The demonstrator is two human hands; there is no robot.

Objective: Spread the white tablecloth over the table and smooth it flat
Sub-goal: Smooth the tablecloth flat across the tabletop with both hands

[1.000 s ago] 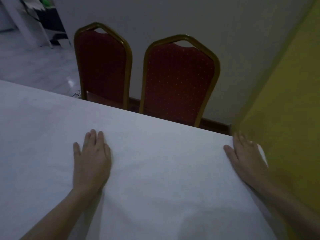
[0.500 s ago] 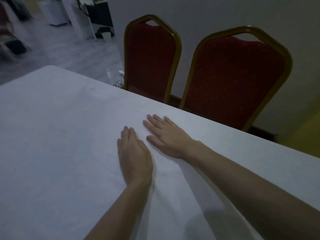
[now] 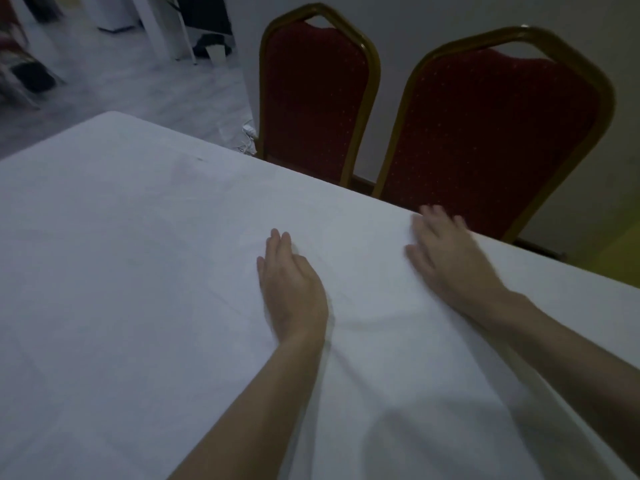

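Note:
The white tablecloth [image 3: 138, 271] covers the table from the near edge to the far edge. My left hand [image 3: 291, 289] lies flat on the cloth near the middle, palm down, fingers together. My right hand [image 3: 446, 258] presses flat on the cloth close to the far edge, fingers spread and blurred by motion. A shallow crease runs between the two wrists, and soft folds show near my forearms. Neither hand holds anything.
Two red chairs with gold frames, one at the left [image 3: 315, 95] and one at the right [image 3: 491, 129], stand against the far table edge in front of a grey wall. A yellow wall [image 3: 620, 251] lies at the right. Pale floor with dark clutter [image 3: 114, 57] is at the upper left.
My right hand came from the table's right corner to beside my left hand, then slid back rightward toward the far edge. The view swung left; my left hand stayed flat.

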